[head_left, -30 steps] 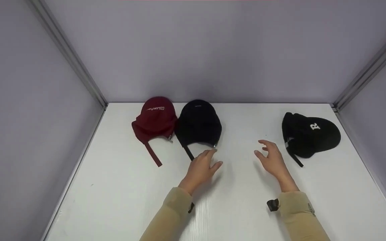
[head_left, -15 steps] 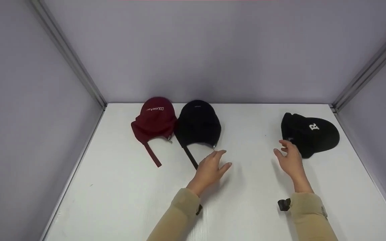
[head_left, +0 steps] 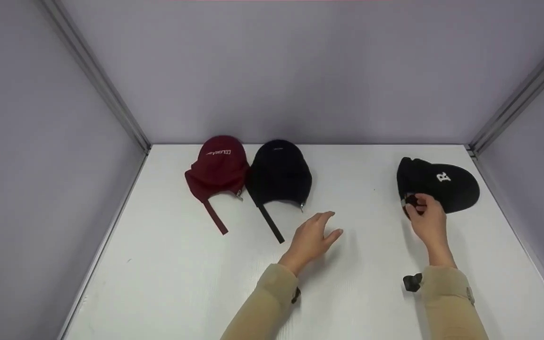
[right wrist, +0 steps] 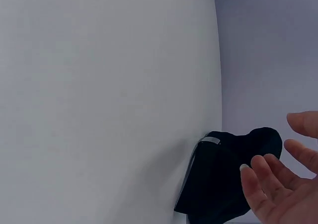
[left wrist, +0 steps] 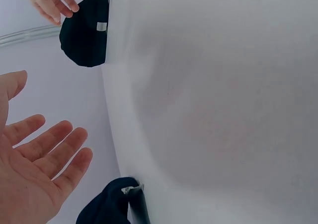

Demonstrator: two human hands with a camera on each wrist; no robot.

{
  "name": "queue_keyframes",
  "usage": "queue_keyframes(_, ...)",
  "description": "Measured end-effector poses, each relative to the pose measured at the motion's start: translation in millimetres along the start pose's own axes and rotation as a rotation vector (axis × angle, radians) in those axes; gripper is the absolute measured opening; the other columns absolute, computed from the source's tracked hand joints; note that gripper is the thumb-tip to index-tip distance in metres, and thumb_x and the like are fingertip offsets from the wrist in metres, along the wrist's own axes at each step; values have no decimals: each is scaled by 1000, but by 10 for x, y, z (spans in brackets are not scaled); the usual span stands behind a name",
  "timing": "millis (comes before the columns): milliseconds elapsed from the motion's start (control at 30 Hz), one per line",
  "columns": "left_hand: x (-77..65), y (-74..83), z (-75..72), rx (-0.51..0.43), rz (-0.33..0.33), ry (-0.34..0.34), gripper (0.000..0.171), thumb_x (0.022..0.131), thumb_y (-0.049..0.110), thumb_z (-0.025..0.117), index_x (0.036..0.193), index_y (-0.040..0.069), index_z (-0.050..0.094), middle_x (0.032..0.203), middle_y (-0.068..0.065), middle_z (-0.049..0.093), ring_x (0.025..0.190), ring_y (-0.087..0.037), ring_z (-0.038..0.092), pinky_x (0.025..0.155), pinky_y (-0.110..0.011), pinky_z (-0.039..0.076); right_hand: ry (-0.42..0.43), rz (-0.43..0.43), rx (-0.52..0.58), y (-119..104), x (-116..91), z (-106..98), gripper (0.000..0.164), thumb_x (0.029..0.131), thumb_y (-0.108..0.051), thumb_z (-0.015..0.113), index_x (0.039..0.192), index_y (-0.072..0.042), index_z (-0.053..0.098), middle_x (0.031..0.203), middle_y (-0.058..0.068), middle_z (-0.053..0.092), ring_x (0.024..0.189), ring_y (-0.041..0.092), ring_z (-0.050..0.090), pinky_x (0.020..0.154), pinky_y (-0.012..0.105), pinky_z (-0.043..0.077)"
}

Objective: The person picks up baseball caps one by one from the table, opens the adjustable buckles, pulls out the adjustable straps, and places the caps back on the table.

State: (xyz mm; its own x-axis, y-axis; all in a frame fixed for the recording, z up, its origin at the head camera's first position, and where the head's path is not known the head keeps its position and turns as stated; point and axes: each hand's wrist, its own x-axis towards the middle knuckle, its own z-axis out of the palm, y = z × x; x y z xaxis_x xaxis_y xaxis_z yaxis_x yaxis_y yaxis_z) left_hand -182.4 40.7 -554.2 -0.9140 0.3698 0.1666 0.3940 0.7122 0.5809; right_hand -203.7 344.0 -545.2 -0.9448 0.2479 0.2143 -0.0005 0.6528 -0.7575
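At the right of the head view lies a black cap [head_left: 458,191] with a white letter R. My right hand [head_left: 431,226] hovers over its near-left edge, covering part of the back opening. In the right wrist view, that hand's fingers [right wrist: 271,184] are spread and loosely bent beside the dark cap [right wrist: 213,179], gripping nothing. My left hand [head_left: 309,242] is held above the table with thumb and fingers apart, to the right of a dark cap's [head_left: 279,172] loose strap [head_left: 272,224]. Its open palm [left wrist: 25,184] shows in the left wrist view.
A dark red cap [head_left: 222,167] with white lettering sits against the dark cap at the back left, its strap hanging toward the front. The white table [head_left: 168,274] is bordered by grey walls [head_left: 272,71] at the back and both sides.
Both hands have moved to the right. The right hand has come over the black cap with the R; the left has drawn away from the dark cap, uncovering its strap. The caps have stayed put.
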Motion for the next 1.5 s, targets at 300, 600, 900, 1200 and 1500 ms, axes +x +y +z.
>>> queue_keyframes(300,49,125,103,28,6,-29,53,98,48,55,140,15,53,131,-3,60,119,-18,57,98,-33,45,70,68,-80,64,103,-50,35,94,-7,62,123,12,54,112,30,51,103,41,49,88,50,38)
queue_keyframes(600,164,246,171,49,38,-72,51,98,48,55,140,17,52,130,-1,60,117,-15,58,97,-29,46,40,145,-161,130,194,-63,41,95,-13,62,125,13,52,119,32,49,112,46,46,95,55,36)
queue_keyframes(900,249,316,231,6,83,-129,52,99,47,54,142,17,50,134,1,58,122,-13,55,102,-28,41,6,159,-177,145,216,-43,31,98,-9,54,121,11,57,122,34,50,115,48,47,95,58,36)
queue_keyframes(1200,352,373,221,11,129,-145,51,100,42,55,142,16,49,137,1,56,126,-13,51,105,-27,37,0,86,-87,110,142,-79,27,101,-8,51,117,13,57,118,32,53,111,45,49,96,56,36)
queue_keyframes(1500,416,427,181,-18,159,-150,49,101,40,53,144,16,48,138,2,55,127,-11,50,104,-24,37,-54,85,-19,-2,-26,-180,33,105,-19,46,123,7,55,118,26,56,106,33,52,87,40,41)
